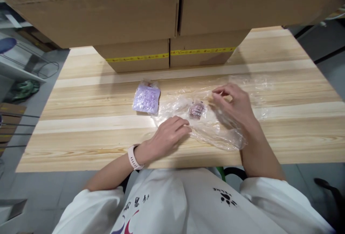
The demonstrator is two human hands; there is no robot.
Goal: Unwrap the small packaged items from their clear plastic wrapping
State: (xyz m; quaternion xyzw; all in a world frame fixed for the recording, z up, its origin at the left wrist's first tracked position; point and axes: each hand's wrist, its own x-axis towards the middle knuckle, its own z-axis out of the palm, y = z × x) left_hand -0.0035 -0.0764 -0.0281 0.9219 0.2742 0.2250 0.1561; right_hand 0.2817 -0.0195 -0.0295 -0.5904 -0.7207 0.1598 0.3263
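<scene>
A crumpled clear plastic bag [215, 130] lies on the light wooden table [81, 126] in front of me. Inside or under it sits a small dark pink item [196, 110]. My left hand [168, 135] rests palm down on the bag's near left edge, fingers together. My right hand [234, 104] hovers over the bag's far right part, with thumb and fingertips pinching the plastic film. A small purple packet [147, 97] in clear wrap lies to the left of the bag, apart from both hands.
Large cardboard boxes [140, 52] with yellow tape stand at the table's back, more stacked above them. A white wire shelf [18, 65] stands to the left. Grey floor surrounds the table. A pale watch is on my left wrist.
</scene>
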